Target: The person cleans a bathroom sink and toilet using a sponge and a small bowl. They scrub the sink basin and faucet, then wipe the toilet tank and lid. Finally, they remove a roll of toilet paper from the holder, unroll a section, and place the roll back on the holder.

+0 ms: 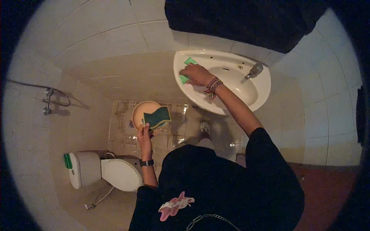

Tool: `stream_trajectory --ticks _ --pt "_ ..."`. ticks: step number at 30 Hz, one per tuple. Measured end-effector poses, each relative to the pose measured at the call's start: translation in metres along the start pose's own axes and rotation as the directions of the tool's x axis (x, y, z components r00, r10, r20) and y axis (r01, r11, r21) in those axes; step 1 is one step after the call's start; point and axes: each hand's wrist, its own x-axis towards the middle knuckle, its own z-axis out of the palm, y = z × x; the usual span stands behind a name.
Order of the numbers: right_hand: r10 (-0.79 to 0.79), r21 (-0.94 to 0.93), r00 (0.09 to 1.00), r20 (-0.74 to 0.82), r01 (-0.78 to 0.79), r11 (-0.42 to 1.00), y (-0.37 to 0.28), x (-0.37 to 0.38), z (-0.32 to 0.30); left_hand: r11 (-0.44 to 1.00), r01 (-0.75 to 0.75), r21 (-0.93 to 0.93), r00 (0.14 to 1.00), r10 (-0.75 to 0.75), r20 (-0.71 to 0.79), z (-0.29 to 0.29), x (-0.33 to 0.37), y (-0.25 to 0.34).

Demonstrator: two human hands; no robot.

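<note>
Holds bright green cloth (183,79) against glossy white ceramic sink (264,87) with right hand (197,74).
Grips cloth from above at sink's left side, well apart from grey metal tap (255,71); pinches thin dark green, yellow-edged rectangular pad (157,117) in left hand (144,134), above round peach-coloured basin (137,110) on glossy brown tiled floor (119,115).

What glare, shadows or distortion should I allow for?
Head view: white glare streaks the floor tiles; the wall valve throws a shadow; wall tiles bow toward the black rim; the dark cloth up top shows almost no detail; the green pad in the left hand is grainy but discernible.
</note>
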Motion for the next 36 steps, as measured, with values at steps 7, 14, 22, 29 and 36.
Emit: stream_trajectory --ticks 7,14,22,29,36 --pt "0.368 0.304 0.909 -0.195 -0.3 0.904 0.048 0.001 -0.013 0.999 -0.012 -0.053 0.999 0.01 -0.04 -0.007 -0.002 -0.022" --pt "0.343 0.01 0.905 -0.252 -0.352 0.936 0.062 0.02 0.02 0.999 -0.002 -0.037 0.998 0.0 -0.057 -0.009 -0.005 -0.033" --pt "0.361 -0.11 0.919 -0.16 -0.38 0.918 0.053 0.018 -0.006 0.996 0.036 -0.077 0.998 -0.04 -0.049 -0.004 -0.01 -0.033" --pt "0.272 0.012 0.88 -0.39 -0.29 0.957 0.041 0.006 0.002 0.997 0.031 -0.064 0.999 -0.034 -0.043 -0.007 -0.011 -0.04" --pt "0.329 0.066 0.845 -0.422 -0.333 0.941 0.046 0.002 0.008 0.997 0.02 -0.074 0.999 -0.023 -0.043 -0.005 -0.004 -0.046"
